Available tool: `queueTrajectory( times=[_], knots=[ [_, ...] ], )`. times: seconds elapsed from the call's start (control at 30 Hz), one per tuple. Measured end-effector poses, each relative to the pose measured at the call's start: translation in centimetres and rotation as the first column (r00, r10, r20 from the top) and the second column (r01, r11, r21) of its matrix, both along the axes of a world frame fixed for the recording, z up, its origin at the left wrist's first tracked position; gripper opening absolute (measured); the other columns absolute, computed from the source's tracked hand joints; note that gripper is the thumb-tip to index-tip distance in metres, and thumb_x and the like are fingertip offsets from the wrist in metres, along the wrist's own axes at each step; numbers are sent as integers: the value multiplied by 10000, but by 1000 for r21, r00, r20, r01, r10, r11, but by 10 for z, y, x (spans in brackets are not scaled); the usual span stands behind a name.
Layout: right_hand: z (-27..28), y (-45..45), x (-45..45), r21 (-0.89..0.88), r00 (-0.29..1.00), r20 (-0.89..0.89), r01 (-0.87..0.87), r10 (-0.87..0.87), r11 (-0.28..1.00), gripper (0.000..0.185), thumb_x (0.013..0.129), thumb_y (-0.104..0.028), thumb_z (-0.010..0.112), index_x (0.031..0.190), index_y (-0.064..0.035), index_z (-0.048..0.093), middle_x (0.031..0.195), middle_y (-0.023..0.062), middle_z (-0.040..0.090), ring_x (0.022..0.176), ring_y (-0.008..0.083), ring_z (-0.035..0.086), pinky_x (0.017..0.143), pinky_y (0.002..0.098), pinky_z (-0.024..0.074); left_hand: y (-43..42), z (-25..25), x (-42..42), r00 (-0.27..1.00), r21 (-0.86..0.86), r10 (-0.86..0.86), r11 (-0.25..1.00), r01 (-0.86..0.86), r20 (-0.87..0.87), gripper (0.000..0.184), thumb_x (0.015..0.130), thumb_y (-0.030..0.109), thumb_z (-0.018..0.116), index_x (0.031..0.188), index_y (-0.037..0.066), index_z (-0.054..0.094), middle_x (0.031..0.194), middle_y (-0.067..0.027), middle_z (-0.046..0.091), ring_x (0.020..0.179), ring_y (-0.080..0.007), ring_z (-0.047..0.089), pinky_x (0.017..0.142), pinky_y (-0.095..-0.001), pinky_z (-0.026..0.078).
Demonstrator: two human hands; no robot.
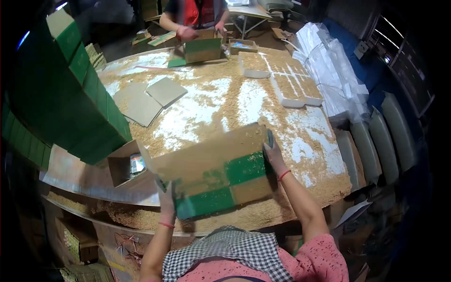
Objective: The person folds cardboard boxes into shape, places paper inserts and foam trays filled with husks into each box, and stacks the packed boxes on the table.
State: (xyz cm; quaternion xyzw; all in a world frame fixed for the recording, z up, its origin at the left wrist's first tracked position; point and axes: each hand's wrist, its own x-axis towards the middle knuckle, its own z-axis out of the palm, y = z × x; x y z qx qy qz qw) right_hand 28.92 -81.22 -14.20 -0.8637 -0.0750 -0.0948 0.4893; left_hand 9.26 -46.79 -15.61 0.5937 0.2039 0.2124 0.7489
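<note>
A brown and green cardboard box (213, 169) is held tilted over the near part of the table, its right end higher in the view. My left hand (166, 197) grips its left end, and my right hand (275, 157) grips the right end. Both hands look gloved, with a red band at each wrist. Some crumbs stick to the box's surface. Left of it stands a small open carton (123, 164) with a small colourful packet (136, 163) inside.
Crumbs cover much of the table (202, 113). Flat cardboard sheets (145, 103) lie beyond the box. Tall green boxes (70, 89) stand left. White blocks (286, 80) and plastic wrapping (329, 70) are right. Across the table, a person handles another green box (203, 50).
</note>
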Motion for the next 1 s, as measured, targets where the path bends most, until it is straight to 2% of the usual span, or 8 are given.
queueTrajectory(
  times=[0.2,0.33,0.43,0.57,0.6,0.7,0.87,1.0],
  knots=[
    [68,-4,30,603,990,-115,1,86,798,563,799,-46,436,1357,-11,365,1185,99,534,1052,205,514,919,314,432,-1,80,24,958,392,233,876,-281,166,772,863,114,641,1474,51,173,1441,-192,294,1327,-313,320,1093,-385,274],
    [7,-2,46,794,1000,-2,-15,27,607,432,864,-58,431,1287,27,425,1149,77,539,1074,186,508,1005,295,385,-40,162,13,909,894,255,226,-386,329,886,764,245,743,1471,94,230,1466,-218,257,1382,-394,189,1128,-492,183],
    [1,-11,57,941,894,321,-340,313,3,282,1008,-205,416,1199,-36,538,1123,26,573,1049,139,521,975,290,411,-50,204,5,932,924,153,-259,-282,327,872,759,419,728,1456,125,293,1510,-188,201,1398,-403,158,1133,-527,136],
    [-15,8,56,971,949,149,-194,276,140,275,1001,-176,421,1199,-24,536,1122,41,579,1031,141,531,943,290,425,-46,209,13,955,876,155,-456,-158,253,866,707,482,739,1425,168,371,1475,-196,260,1385,-425,167,1122,-574,125],
    [-9,10,56,752,959,161,-272,233,601,282,941,-90,447,1195,2,528,1123,76,582,1028,153,543,917,308,448,-46,206,17,966,857,137,-500,-124,220,856,701,470,747,1417,172,386,1457,-201,286,1383,-421,174,1124,-567,130],
    [66,29,24,-22,975,205,-79,81,997,408,788,-11,500,1194,21,491,1037,173,575,953,283,566,889,370,464,-46,188,33,910,895,101,-170,413,-401,710,723,389,740,1339,171,465,1241,-191,531,1168,-373,494,1016,-491,355],
    [116,85,-28,-678,666,418,-223,617,700,667,782,-354,631,1351,-79,418,1485,167,292,1373,400,235,1091,542,227,-17,185,51,810,815,-81,-51,578,-580,464,904,431,526,1251,126,479,1027,-168,646,984,-362,611,857,-414,471],
    [74,77,-48,-428,445,714,-334,541,840,429,786,-382,641,1126,-131,568,1156,69,549,1190,264,471,1085,558,245,30,198,83,668,677,-113,-85,731,-735,445,939,437,481,1202,78,464,1072,-200,630,1019,-370,593,870,-431,449]
  ],
)
